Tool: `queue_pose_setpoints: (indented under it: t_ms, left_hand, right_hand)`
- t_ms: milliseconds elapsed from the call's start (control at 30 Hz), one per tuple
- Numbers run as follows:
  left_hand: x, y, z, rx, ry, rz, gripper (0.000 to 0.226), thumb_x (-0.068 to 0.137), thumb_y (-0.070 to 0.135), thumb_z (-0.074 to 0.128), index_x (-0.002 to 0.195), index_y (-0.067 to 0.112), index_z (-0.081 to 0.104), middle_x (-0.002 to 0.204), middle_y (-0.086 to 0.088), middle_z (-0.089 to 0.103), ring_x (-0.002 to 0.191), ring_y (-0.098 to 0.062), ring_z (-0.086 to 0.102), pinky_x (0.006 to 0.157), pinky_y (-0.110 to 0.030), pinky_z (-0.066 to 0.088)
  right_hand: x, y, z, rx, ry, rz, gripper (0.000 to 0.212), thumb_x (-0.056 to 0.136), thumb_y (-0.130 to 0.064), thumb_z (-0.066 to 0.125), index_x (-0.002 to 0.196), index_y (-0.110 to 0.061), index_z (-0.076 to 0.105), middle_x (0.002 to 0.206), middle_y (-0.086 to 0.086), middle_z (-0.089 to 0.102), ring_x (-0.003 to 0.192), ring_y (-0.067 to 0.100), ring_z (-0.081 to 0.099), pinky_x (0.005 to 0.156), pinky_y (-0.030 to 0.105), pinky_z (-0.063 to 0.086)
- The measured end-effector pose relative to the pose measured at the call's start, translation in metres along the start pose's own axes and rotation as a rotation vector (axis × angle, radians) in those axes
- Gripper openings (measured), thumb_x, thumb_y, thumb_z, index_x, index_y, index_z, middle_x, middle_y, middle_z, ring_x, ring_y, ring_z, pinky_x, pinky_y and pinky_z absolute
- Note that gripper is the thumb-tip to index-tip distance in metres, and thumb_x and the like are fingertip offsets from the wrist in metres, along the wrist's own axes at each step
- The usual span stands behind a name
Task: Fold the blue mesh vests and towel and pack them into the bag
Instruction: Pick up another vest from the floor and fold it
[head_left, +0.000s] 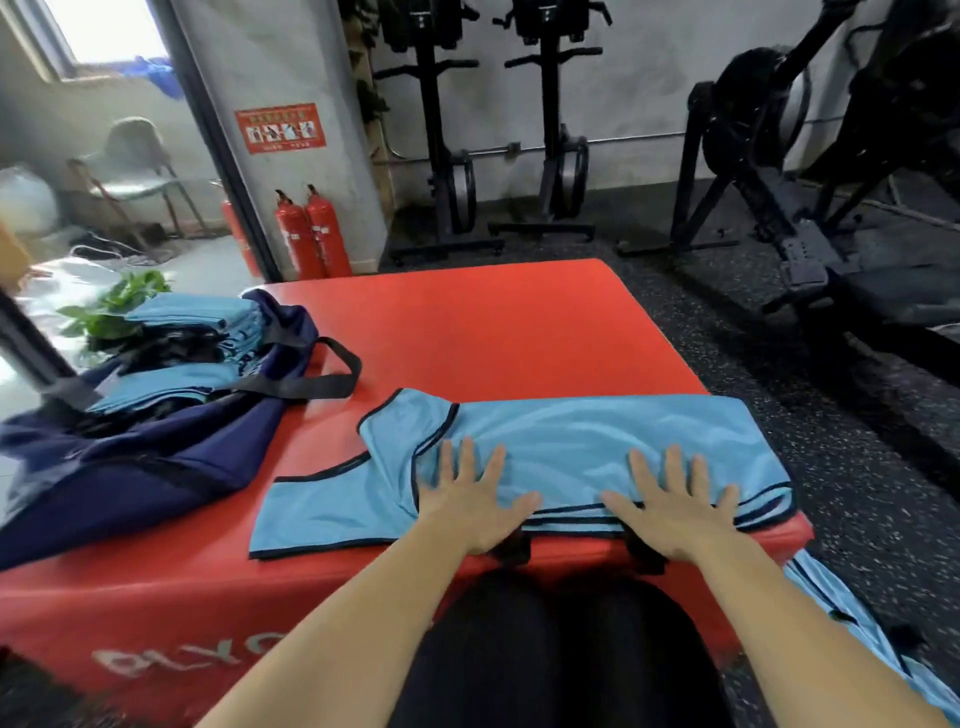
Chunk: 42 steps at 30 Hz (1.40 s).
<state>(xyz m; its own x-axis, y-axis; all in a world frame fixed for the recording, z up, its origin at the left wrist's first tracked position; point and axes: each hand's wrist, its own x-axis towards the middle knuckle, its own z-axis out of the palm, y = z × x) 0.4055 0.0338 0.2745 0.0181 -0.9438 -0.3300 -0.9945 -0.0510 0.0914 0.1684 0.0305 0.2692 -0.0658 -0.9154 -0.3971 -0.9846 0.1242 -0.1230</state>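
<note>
Smoothing a blue mesh vest (597, 441) at lower centre of the red bench (493, 332), left hand (467, 499) and right hand (675, 512) lying flat, fingers spread, gripping nothing. Sitting in the navy bag (130, 467) at left: folded blue pieces (192, 317). Hanging at lower right, waiting: more blue cloth (852, 623). Probably running past halfway.

Both hands (571, 501) press flat on blue vest (597, 441) atop red box (493, 332).

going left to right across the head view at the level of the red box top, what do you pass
navy bag → its dark strap → left hand → right hand → blue cloth hanging off the right edge
</note>
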Motion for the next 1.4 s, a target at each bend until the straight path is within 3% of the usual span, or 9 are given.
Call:
queue_pose_setpoints:
  t_ms: [100, 233, 367, 600, 800, 933, 1200, 1300, 1400]
  left_hand:
    - [-0.011, -0.029, -0.003, -0.022, 0.014, -0.173, 0.088, 0.083, 0.085, 0.013, 0.154, 0.038, -0.01, 0.164, -0.008, -0.014, 0.15, -0.032, -0.013, 0.12, -0.053, -0.002]
    - [-0.034, -0.057, -0.008, 0.109, 0.086, -0.251, 0.087, 0.09, 0.077, 0.013, 0.157, 0.025, -0.004, 0.157, -0.011, 0.03, 0.145, -0.033, 0.024, 0.114, -0.047, 0.015]
    - [-0.051, -0.09, -0.02, 0.1, 0.27, -0.27, 0.077, 0.095, 0.065, 0.031, 0.154, 0.016, 0.018, 0.148, -0.014, 0.041, 0.137, -0.032, 0.036, 0.109, -0.045, 0.026]
    - [-0.078, -0.19, -0.036, -0.291, 0.633, -0.422, 0.026, 0.096, 0.034, 0.045, 0.108, 0.013, 0.056, 0.111, -0.01, 0.064, 0.105, -0.034, 0.06, 0.078, -0.037, 0.044]
    - [-0.068, -0.243, -0.025, -0.481, 0.427, -0.514, 0.037, 0.086, 0.041, 0.057, 0.08, 0.005, 0.06, 0.093, -0.019, 0.065, 0.083, -0.035, 0.06, 0.065, -0.031, 0.039]
    - [-0.064, -0.243, -0.023, -0.57, 0.375, -0.512, 0.043, 0.083, 0.048, 0.059, 0.059, 0.014, 0.047, 0.061, -0.004, 0.052, 0.06, -0.023, 0.048, 0.059, -0.029, 0.036]
    - [-0.063, -0.245, -0.037, -0.723, 0.379, -0.457, 0.029, 0.07, 0.025, 0.062, 0.052, 0.014, 0.042, 0.049, 0.002, 0.041, 0.054, -0.024, 0.038, 0.054, -0.027, 0.033]
    - [-0.067, -0.248, -0.032, -0.694, 0.213, -0.461, 0.017, 0.067, 0.025, 0.064, 0.056, 0.012, 0.061, 0.053, 0.005, 0.065, 0.053, -0.02, 0.053, 0.067, -0.032, 0.055]
    - [-0.071, -0.246, -0.029, -0.731, 0.152, -0.467, 0.019, 0.066, 0.031, 0.065, 0.061, 0.012, 0.064, 0.057, 0.002, 0.07, 0.053, -0.017, 0.059, 0.081, -0.035, 0.057]
  right_hand:
    - [-0.003, -0.008, -0.015, -0.078, -0.059, 0.054, 0.083, 0.085, -0.082, 0.019, 0.15, -0.043, -0.017, 0.159, 0.002, -0.028, 0.148, 0.03, -0.02, 0.116, 0.061, -0.004]
    - [-0.007, -0.053, -0.04, -0.274, 0.008, 0.119, 0.072, 0.095, -0.056, 0.034, 0.156, -0.027, 0.007, 0.163, 0.015, -0.004, 0.149, 0.034, -0.004, 0.117, 0.059, -0.001]
    - [-0.018, -0.127, -0.034, -0.309, 0.101, -0.106, 0.067, 0.094, -0.019, 0.036, 0.155, -0.018, 0.01, 0.162, 0.018, -0.003, 0.15, 0.032, -0.007, 0.116, 0.06, 0.001]
    - [-0.042, -0.228, 0.005, -0.211, 0.115, -0.487, 0.05, 0.095, -0.022, 0.039, 0.145, -0.02, 0.035, 0.153, 0.011, 0.026, 0.147, 0.025, 0.011, 0.116, 0.057, 0.008]
    - [-0.052, -0.261, 0.024, -0.239, 0.32, -0.623, 0.028, 0.095, -0.026, 0.046, 0.121, -0.02, 0.056, 0.128, 0.007, 0.052, 0.125, 0.026, 0.039, 0.099, 0.042, 0.032]
    - [-0.055, -0.262, 0.025, -0.268, 0.393, -0.62, 0.027, 0.092, -0.029, 0.051, 0.114, -0.018, 0.062, 0.12, 0.005, 0.055, 0.12, 0.025, 0.042, 0.096, 0.04, 0.033]
    - [-0.058, -0.257, 0.019, -0.254, 0.458, -0.645, 0.019, 0.086, -0.02, 0.052, 0.1, -0.021, 0.065, 0.106, 0.0, 0.066, 0.106, 0.024, 0.054, 0.086, 0.034, 0.035]
    - [-0.062, -0.252, 0.021, -0.208, 0.356, -0.66, 0.022, 0.083, -0.028, 0.056, 0.102, -0.023, 0.066, 0.107, -0.003, 0.064, 0.104, 0.021, 0.056, 0.091, 0.035, 0.037]
    - [-0.065, -0.251, 0.021, -0.092, 0.341, -0.652, 0.022, 0.083, -0.034, 0.056, 0.098, -0.023, 0.067, 0.1, -0.005, 0.062, 0.094, 0.019, 0.058, 0.074, 0.03, 0.035]
